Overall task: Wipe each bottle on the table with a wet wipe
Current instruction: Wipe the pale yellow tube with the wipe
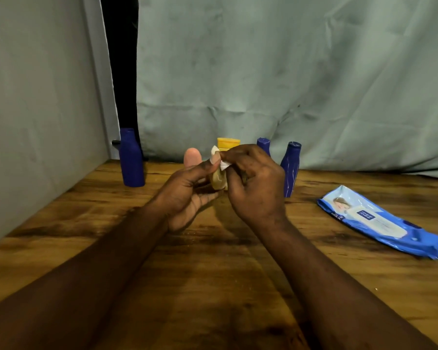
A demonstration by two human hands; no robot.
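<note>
— Colours on the bottles?
— Deep plain blue on the left bottle point(131, 160), the right bottle point(291, 168) and the half-hidden bottle point(263, 145) between. Bright yellow on the cap point(228, 143) of the yellow bottle point(219, 180), paler cream-yellow lower down.
— And the wet wipe point(221, 161)?
— White, no print.
— The wipes pack point(379, 221)?
— Bright blue at the edges, pale blue across the front, with a whitish label and a small dark blue patch lettered in white.
— Underneath?
— Warm brown on the table point(213, 286), wood-grained, streaked with darker brown and near-black blotches.
— Behind?
— Pale grey-green on the cloth point(288, 72), faintly smudged darker; lighter grey on the wall point(36, 97); black in the gap point(123, 59) between.
</note>
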